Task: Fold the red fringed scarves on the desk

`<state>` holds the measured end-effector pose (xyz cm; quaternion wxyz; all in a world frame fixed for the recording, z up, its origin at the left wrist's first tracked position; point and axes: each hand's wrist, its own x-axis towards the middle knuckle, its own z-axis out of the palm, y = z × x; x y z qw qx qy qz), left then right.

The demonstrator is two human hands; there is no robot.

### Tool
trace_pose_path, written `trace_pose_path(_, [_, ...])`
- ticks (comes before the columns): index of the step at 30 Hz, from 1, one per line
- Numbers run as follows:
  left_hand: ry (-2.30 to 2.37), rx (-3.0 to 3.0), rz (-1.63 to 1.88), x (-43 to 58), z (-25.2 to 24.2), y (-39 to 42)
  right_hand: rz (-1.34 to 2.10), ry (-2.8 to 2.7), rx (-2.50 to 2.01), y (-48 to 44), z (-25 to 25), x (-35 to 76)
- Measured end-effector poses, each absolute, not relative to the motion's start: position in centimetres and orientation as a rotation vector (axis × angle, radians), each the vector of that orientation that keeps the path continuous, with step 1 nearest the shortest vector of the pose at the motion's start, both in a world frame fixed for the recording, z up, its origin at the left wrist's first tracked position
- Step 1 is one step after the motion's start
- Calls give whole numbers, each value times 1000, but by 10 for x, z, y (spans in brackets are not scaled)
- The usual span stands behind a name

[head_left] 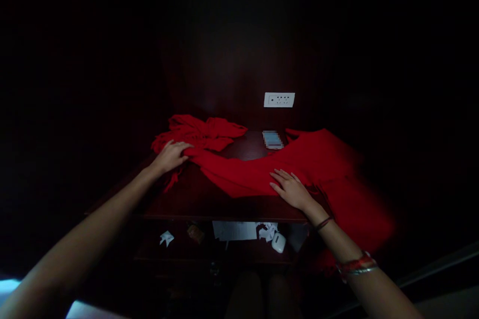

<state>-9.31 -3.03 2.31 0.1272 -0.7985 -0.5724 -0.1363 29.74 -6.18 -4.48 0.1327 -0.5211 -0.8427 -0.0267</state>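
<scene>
A long red cloth point(247, 172) lies spread over a dark wooden table point(202, 199), bunched at the far left and hanging over the right edge. My left hand point(170, 155) rests on the cloth near its bunched end, fingers curled onto a fold. My right hand point(292, 189) lies flat on the middle of the cloth, fingers stretched out. Red bangles point(355, 264) sit on my right forearm.
A phone point(272, 139) lies on the table's far side between the cloth's two halves. A white wall socket point(279, 99) is on the dark panel behind. On a shelf below the tabletop are papers point(235, 230), crumpled scraps point(166, 238) and a small white object point(279, 242).
</scene>
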Motion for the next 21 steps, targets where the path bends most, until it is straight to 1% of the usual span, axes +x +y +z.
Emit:
trace_pose_path(3, [-1717, -2000, -646, -81, 39, -22, -76, -2410, -1533, -61, -45, 297])
trace_pose_path(5, [-1868, -1922, -652, -73, 38, -14, -78, -2377, -1549, -61, -45, 297])
trace_pose_path(8, [-2238, -1929, -588, -62, 18, 0, -78, -2337, -1550, -62, -45, 297])
trace_pose_path(10, [-2369, -2028, -667, -55, -1, 8, -82, -2320, -1518, -61, -44, 297])
trace_pose_path(12, [-2346, -2146, -861, -48, -16, 16, -79, -2313, -1457, -59, -39, 294])
trace_pose_path(14, [-2256, -2177, -1136, -40, -25, 25, -53, -2311, -1382, -54, -28, 283])
trace_pose_path(18, [-1991, -2055, -1659, -20, -24, 44, 115, -2323, -1313, -34, 1, 239])
trace_pose_path(21, [-1785, -1984, -1811, -9, -18, 49, 244, -2486, -1296, -18, 11, 198])
